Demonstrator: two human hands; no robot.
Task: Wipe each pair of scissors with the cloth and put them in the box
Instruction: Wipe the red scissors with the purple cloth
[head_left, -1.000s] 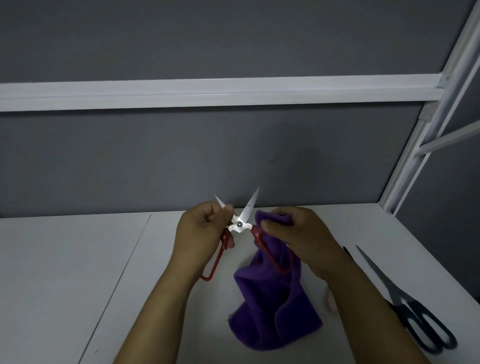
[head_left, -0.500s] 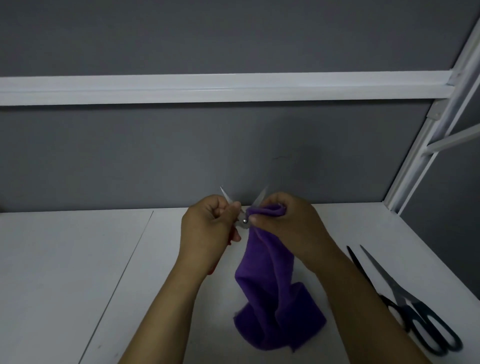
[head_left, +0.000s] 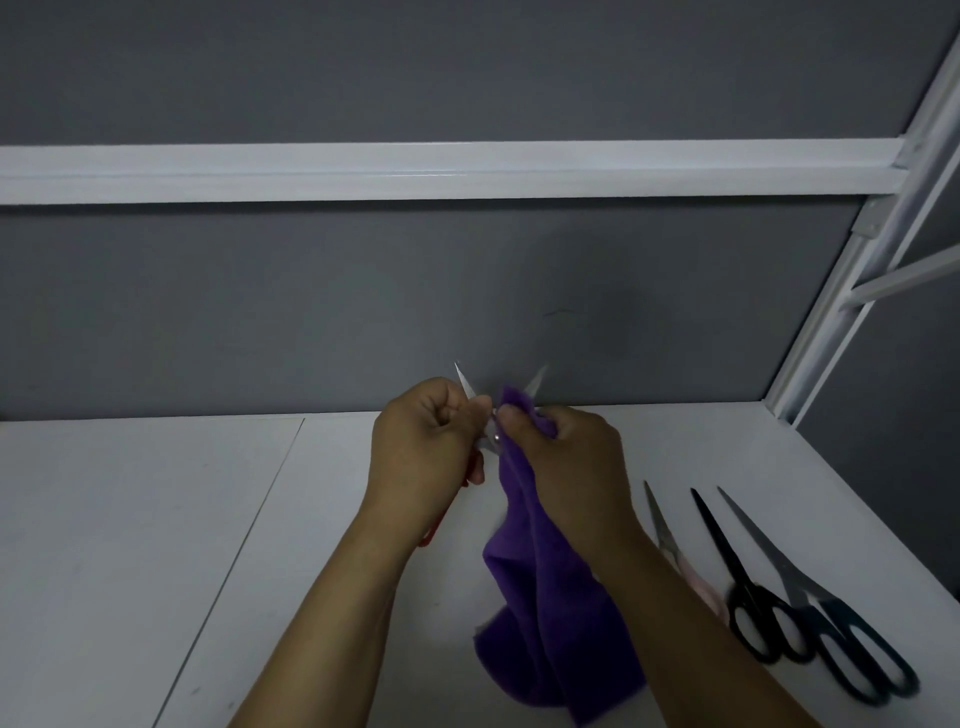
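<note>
One blade (head_left: 535, 385) is getting wiped: right hand (head_left: 566, 457) is pinching cloth (head_left: 540, 613) up past the pivot (head_left: 497, 439). Left hand (head_left: 421, 447) is gripping red scissors (head_left: 464, 383).

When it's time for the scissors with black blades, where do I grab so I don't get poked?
Take the black-bladed scissors by the handle loops, reaching from your near side. They lie flat and shut, tip pointing away toward the wall.

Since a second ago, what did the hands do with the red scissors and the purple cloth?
The right hand slid the purple cloth up the red scissors, from the handle to a blade. The left hand still grips them, blades spread open.
</note>
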